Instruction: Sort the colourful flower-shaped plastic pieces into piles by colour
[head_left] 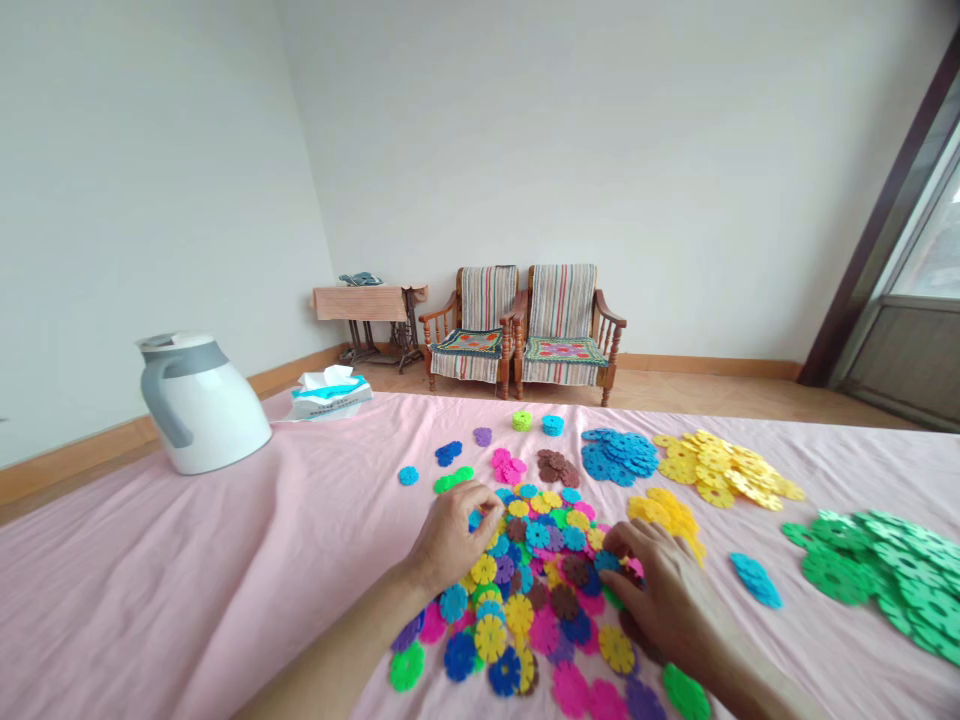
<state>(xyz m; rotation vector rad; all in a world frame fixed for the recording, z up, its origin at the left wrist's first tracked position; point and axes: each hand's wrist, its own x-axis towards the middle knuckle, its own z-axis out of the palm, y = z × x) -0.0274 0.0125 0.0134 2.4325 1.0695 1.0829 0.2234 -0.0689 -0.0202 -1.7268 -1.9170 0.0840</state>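
Observation:
Flower-shaped notched plastic discs in mixed colours form a loose pile (517,612) on the pink cloth (300,600). At the pile's left edge is my left hand (454,535), fingers curled and thumb close to the forefinger. Some blue shows in the gap between them; what they hold is hidden. On the right side of the pile my right hand (664,575) has thumb and forefinger around a blue disc (606,560). Just beyond my left hand lie green discs (454,480). An orange-yellow heap (666,515) lies behind my right hand.
Single-colour groups surround the pile: blue (619,455), yellow (727,468), green (885,570), light blue (756,580), brown (558,467), pink (508,465). A white-grey jug (206,410) and tissue box (330,395) stand left. Two armchairs (562,310) stand by the wall.

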